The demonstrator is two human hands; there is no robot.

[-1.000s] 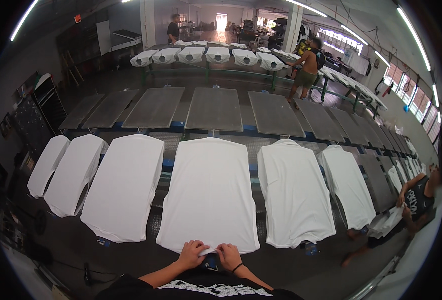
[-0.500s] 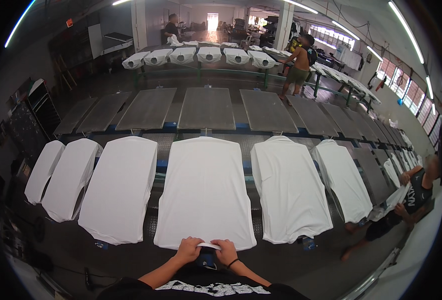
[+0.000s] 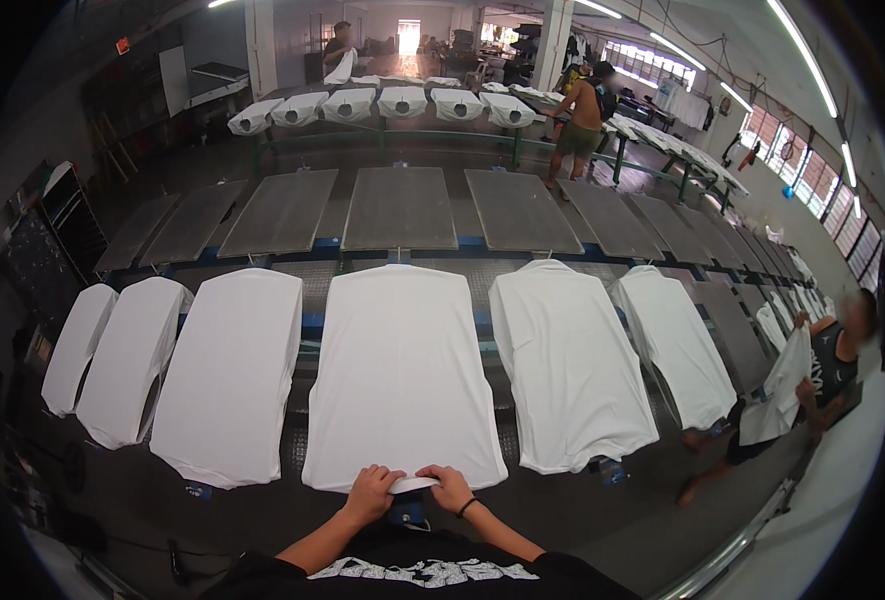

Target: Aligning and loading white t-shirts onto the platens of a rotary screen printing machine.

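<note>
Straight ahead, a white shirt (image 3: 400, 365) lies stretched flat over a board that slopes toward me. At its near edge, my left hand (image 3: 371, 496) grips the fabric with fingers closed. Just beside it, my right hand (image 3: 450, 490), with a dark band on the wrist, pinches the same edge. Between the two hands the edge is bunched and lifted a little. A dark blue part (image 3: 407, 512) shows below the edge, under the hands.
Similar white shirts cover boards to the left (image 3: 225, 375) and right (image 3: 568, 365). Bare grey boards (image 3: 400, 208) form a row behind. At right, a co-worker (image 3: 833, 365) holds a white shirt (image 3: 778, 390). Two more people (image 3: 581, 125) are farther back. A metal rail (image 3: 738, 550) runs at lower right.
My view has shifted slightly, so the boards sit farther left. My hands still grip the edge, the right one a little higher. The co-worker's shirt now hangs more spread out.
</note>
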